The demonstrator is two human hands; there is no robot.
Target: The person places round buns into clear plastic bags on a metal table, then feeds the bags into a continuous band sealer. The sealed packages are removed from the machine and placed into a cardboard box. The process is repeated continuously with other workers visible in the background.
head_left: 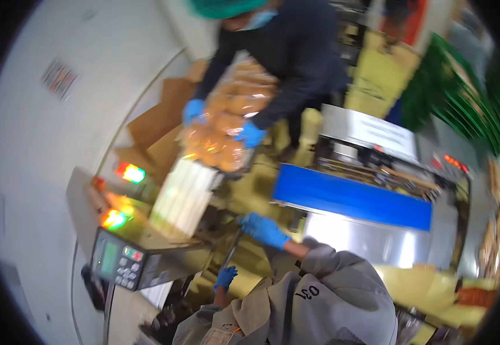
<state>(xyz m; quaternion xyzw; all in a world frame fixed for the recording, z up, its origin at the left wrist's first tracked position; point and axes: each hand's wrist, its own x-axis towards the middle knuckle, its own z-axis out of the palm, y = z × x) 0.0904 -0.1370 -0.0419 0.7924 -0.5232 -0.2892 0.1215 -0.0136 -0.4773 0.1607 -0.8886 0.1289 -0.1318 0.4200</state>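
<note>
My right hand (264, 230), in a blue glove, reaches out between the two machines. Its fingers stretch toward the upper end of a thin metal bar (231, 251); whether they touch it I cannot tell. Nothing shows in this hand. Close to my body, my left hand (225, 278), also blue-gloved, is beside the bar's lower end, its fingers small and blurred. Across from me a co-worker in dark clothes grips clear-wrapped packs of round brown buns (221, 126) with two blue-gloved hands. The packs are at the far end of a pale slatted conveyor (184, 195).
A control box (117, 259) with screen and buttons stands at the left, near lit signal lamps (130, 172). On the right is a machine with a blue belt (350, 195) and steel plate. Cardboard (158, 118) leans by the wall; green crates (462, 86) are stacked far right.
</note>
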